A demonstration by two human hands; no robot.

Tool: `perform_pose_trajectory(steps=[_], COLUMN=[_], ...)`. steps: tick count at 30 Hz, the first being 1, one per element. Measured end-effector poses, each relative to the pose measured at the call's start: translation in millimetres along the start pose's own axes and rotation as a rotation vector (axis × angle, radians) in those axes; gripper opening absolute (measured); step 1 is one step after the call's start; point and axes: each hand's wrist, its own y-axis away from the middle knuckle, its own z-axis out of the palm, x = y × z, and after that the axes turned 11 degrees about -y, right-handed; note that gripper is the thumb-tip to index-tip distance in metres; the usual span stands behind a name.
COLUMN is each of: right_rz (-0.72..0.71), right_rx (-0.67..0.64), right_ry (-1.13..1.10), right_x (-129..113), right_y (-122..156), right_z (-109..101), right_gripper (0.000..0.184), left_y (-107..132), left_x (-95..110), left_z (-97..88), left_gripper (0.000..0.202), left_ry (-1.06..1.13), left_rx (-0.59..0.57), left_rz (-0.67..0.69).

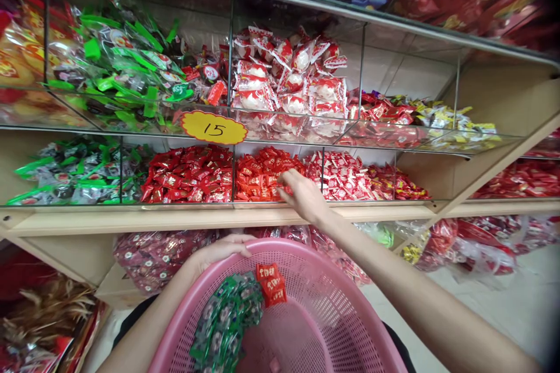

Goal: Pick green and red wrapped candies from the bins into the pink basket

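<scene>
A pink plastic basket (350, 309) with perforated sides tilts in front of me. My left hand (230, 246) is closed over its far left rim. Inside lie green-wrapped candies (227, 320) in a clump, and beside them orange-red candy packets (271, 284). My right hand (303, 195) reaches over the basket to the lower shelf, at the front of a compartment of orange-red candy packets (258, 178). Its fingers are bent together; red shows between them, but whether that is a held packet is unclear. Small red-and-white candies (339, 175) fill the compartment to its right.
Clear dividers (234, 175) split the shelves. Above, a glass shelf carries red-and-white wrapped sweets (293, 84), green packets (126, 64) and a yellow "15" price tag (214, 127). A wooden shelf edge (175, 221) runs above bagged goods (161, 253) at floor level.
</scene>
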Motion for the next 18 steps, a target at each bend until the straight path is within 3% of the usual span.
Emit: perform_pose_trajectory(steps=[4,8,13,18], right_rz=[0.043,0.062,0.050,-0.033], right_rx=[-0.111,-0.173,-0.070,0.136], right_ry=[0.109,0.143,0.082,-0.137], right_x=[18.3,18.2,20.4,11.8], right_y=[-35.1,-46.5,-44.7,-22.8], right_z=[4.7,15.7,13.3,-12.8], right_gripper=[0.035,0.032,0.026,0.021], left_y=[1.5,3.3,2.2,-0.4], left_x=[0.2,2.1,0.8,-1.6], left_z=[-1.6,-1.9,-2.0,-2.6], left_gripper=[0.045,0.045,0.047,0.049], left_ry=[-0.037,-0.026,-0.004,0.015], left_rx=[0.011,0.005,0.019,0.028], left_rz=[0.022,0.017,-0.024,-0.031])
